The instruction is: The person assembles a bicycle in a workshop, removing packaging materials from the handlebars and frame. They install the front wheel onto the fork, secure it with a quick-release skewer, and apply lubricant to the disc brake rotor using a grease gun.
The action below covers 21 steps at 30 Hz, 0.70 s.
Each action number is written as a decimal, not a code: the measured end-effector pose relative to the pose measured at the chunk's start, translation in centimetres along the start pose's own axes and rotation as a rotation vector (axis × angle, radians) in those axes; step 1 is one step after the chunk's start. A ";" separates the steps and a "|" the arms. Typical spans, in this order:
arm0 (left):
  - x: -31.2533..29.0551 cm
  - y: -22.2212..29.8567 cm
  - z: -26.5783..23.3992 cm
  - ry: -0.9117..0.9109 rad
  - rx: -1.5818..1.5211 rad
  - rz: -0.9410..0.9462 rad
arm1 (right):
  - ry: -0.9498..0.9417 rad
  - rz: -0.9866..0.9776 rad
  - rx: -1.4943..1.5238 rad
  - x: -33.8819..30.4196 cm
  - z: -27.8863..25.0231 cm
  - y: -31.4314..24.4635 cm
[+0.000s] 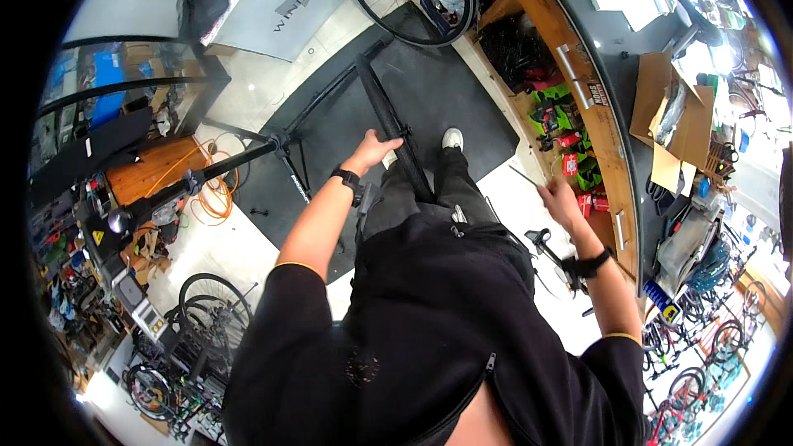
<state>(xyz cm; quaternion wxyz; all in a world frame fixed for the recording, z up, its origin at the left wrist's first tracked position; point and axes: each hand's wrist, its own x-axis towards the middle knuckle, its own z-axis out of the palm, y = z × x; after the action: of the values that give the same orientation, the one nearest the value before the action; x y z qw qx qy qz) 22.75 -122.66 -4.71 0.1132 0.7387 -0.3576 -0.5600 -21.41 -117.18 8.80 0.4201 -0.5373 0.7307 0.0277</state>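
Observation:
A long black bar-like bicycle part (pixel 382 102) stands between my legs, running from the mat up towards my waist; I cannot tell whether it is a frame tube or a tyre seen edge-on. My left hand (pixel 373 151) is closed against its left side, the thumb lying towards a small black fitting (pixel 405 130) on it. Off to the right, well apart from that part, my right hand (pixel 562 202) is closed round the end of a thin dark rod-like tool (pixel 522 176). The tool's grip is hidden in my fingers.
A black repair stand (pixel 239 163) reaches in from the left over the dark mat (pixel 471 83). Ahead is a bicycle wheel (pixel 470 0). Along the right runs a workbench (pixel 607 58) with an open cardboard box (pixel 652 99). An orange hose (pixel 219 198) lies coiled at left.

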 end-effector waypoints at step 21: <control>-19.7 14.4 -6.9 0.017 -0.837 0.388 | 0.276 -0.486 0.268 13.6 -3.4 -12.9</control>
<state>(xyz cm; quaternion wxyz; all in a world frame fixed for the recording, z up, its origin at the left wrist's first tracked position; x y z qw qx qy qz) 20.91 -121.69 20.59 0.5074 0.5534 -0.2315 -0.6186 -13.95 -134.63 7.57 0.3782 -0.6350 0.6281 -0.2433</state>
